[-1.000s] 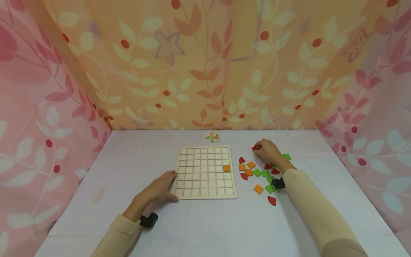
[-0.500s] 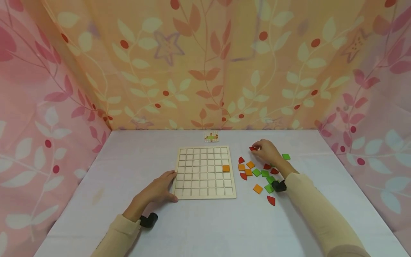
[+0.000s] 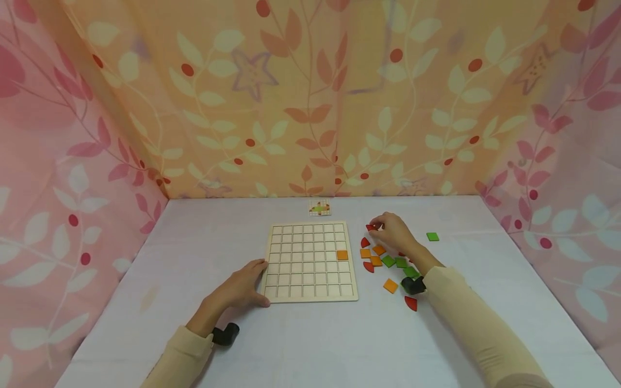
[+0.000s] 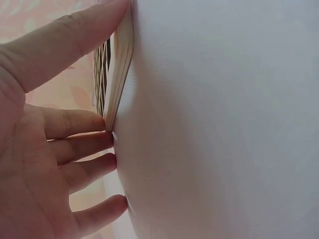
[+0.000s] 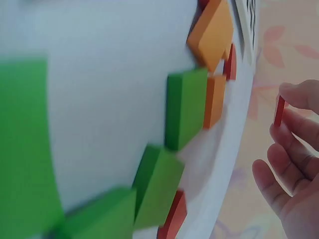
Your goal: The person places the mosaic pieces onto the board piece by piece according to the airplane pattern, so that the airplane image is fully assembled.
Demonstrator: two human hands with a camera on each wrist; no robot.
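Note:
My right hand (image 3: 395, 233) pinches a red quarter-circle tile (image 5: 279, 111) between thumb and fingertips, held above the table to the right of the wooden grid board (image 3: 308, 267). One orange square tile (image 3: 342, 255) sits in a cell near the board's right edge. My left hand (image 3: 241, 285) rests at the board's left side, its thumb at the near left corner and its fingers spread along the edge. In the left wrist view, the thumb and fingertips (image 4: 102, 121) touch the board's rim, and the other fingers reach the white tabletop.
Loose orange squares (image 3: 390, 285), green squares (image 3: 400, 262) and red quarter-circles (image 3: 410, 303) lie right of the board, some under the right forearm. A lone green square (image 3: 433, 236) lies farther right. A small pattern card (image 3: 319, 207) lies behind the board. Patterned cloth surrounds the table.
My right hand has moved left toward the board, carrying the red quarter-circle tile. My left hand and the board have stayed in place.

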